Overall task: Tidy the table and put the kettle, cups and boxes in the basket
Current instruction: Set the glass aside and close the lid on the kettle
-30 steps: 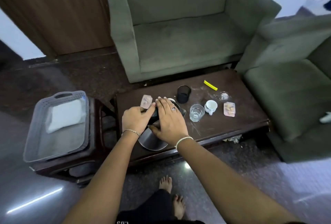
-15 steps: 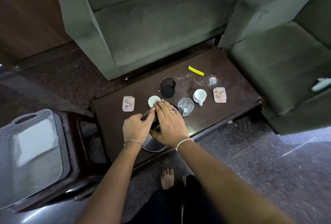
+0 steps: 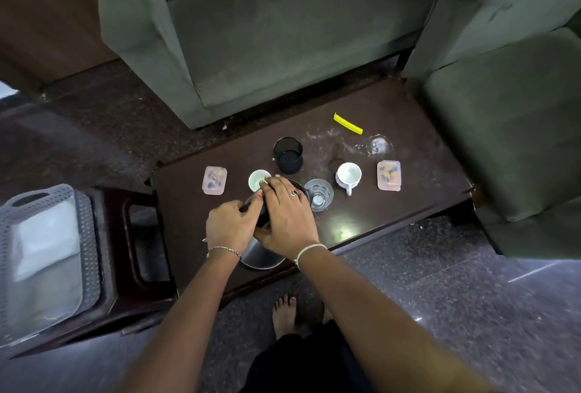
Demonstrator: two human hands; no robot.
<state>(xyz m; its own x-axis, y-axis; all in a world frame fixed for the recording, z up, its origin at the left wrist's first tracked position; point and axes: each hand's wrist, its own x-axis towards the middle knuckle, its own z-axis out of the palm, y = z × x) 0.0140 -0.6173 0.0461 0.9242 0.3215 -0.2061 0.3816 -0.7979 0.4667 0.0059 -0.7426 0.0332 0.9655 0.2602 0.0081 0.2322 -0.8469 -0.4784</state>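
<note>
2 hands (image 3: 261, 223) (unmoved) atop kettle (image 3: 262, 256)

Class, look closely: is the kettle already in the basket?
No. The kettle stands on the table under both hands, and the basket sits apart.

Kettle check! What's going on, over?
Left hand and right hand both on kettle. Kettle on table, basket waiting. Cup close behind.

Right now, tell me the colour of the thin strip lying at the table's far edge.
Bright yellow strip, clearest in the head view, on the dark table.
</note>
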